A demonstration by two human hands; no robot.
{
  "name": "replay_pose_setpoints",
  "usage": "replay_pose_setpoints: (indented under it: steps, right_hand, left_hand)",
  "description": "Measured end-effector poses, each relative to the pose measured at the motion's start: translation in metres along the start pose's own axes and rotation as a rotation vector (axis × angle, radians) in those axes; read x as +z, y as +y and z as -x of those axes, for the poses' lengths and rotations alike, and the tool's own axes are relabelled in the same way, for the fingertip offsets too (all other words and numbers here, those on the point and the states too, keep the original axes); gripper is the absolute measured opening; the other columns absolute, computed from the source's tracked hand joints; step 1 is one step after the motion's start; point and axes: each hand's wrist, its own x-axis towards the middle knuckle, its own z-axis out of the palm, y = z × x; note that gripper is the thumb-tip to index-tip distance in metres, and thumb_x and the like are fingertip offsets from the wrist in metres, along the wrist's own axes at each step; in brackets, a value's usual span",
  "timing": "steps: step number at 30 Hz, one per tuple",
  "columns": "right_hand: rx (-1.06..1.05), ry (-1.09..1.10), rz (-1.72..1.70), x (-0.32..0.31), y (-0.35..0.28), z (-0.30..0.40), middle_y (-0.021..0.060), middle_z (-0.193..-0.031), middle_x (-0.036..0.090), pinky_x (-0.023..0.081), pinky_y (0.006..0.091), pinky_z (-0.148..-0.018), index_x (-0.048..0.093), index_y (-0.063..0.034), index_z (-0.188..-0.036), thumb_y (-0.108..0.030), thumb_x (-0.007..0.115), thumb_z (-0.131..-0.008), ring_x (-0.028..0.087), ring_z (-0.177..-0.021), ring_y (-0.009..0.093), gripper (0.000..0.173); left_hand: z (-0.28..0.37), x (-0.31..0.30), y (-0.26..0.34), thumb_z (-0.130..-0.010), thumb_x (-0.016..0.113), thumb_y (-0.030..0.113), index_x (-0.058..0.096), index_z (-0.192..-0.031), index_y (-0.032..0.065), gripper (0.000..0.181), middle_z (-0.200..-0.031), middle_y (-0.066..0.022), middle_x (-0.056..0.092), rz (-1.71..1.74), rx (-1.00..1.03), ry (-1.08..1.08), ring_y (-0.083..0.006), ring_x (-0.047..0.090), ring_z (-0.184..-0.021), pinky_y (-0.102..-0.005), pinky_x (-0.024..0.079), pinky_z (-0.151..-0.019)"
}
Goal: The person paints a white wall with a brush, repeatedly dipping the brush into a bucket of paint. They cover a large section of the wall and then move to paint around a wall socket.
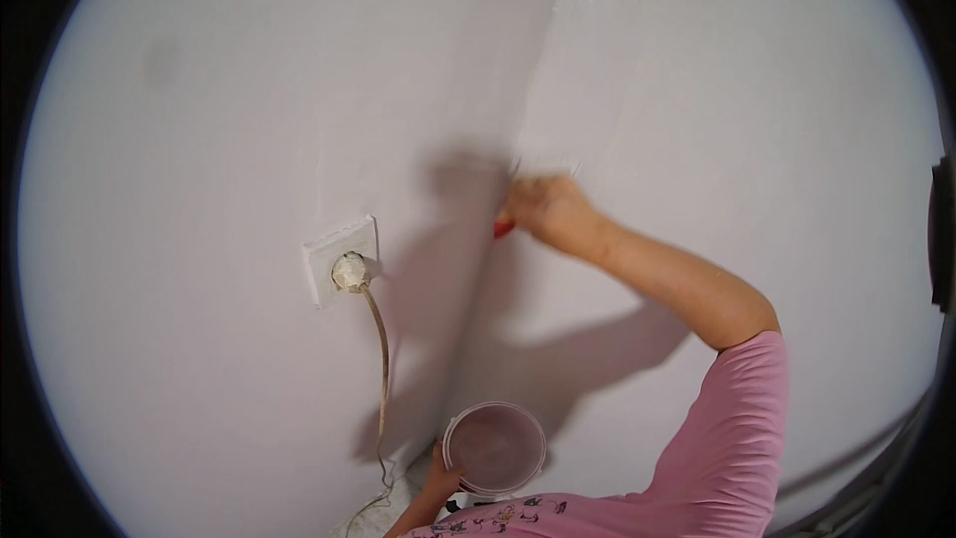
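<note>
My right hand (549,213) is raised to the corner between two pale walls, its fingers closed around a tool with a red handle end (504,228). Most of that tool is hidden by the hand, and motion blurs it, so its kind is unclear; its upper end appears to touch the right wall (672,164) by the corner. Low in front of my body, my left hand (444,477) grips the side of a round plastic bucket (494,407). The bucket's mouth faces up, and its inside looks pale pinkish; how much it holds cannot be told.
On the left wall (187,276) is a socket plate (317,261) with a whitish plug (349,273) in it. A brown cable (385,366) hangs from the plug towards the floor along the corner. A dark object (942,235) shows at the far right rim.
</note>
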Motion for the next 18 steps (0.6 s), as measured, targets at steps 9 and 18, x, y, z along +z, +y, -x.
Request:
replay_pose_setpoints:
  steps: [9,18]
  right_hand:
    - [0.418,0.078,0.363,-0.107,0.102,-0.089,0.0156,-0.07,0.062,0.047,0.0434,-0.062,0.065,-0.0084,-0.07,-0.034,0.069,-0.066,0.06,-0.069,0.033,0.027]
    - [0.121,0.508,0.791,-0.255,0.222,-0.117,0.0105,-0.068,0.065,0.049,0.033,-0.057,0.067,-0.0055,-0.069,-0.005,0.061,-0.071,0.061,-0.058,0.024,0.006]
  left_hand:
    - [-0.034,0.015,-0.001,-0.066,0.049,-0.005,0.029,-0.125,0.0026,0.063,-0.111,-0.0192,0.048,-0.032,0.03,-0.007,-0.0311,0.054,-0.098,-0.0372,0.052,-0.072]
    - [-0.051,0.03,0.032,-0.066,0.049,-0.005,0.027,-0.128,0.009,0.067,-0.112,-0.0191,0.045,0.064,-0.039,-0.058,-0.0324,0.054,-0.097,-0.0408,0.056,-0.064]
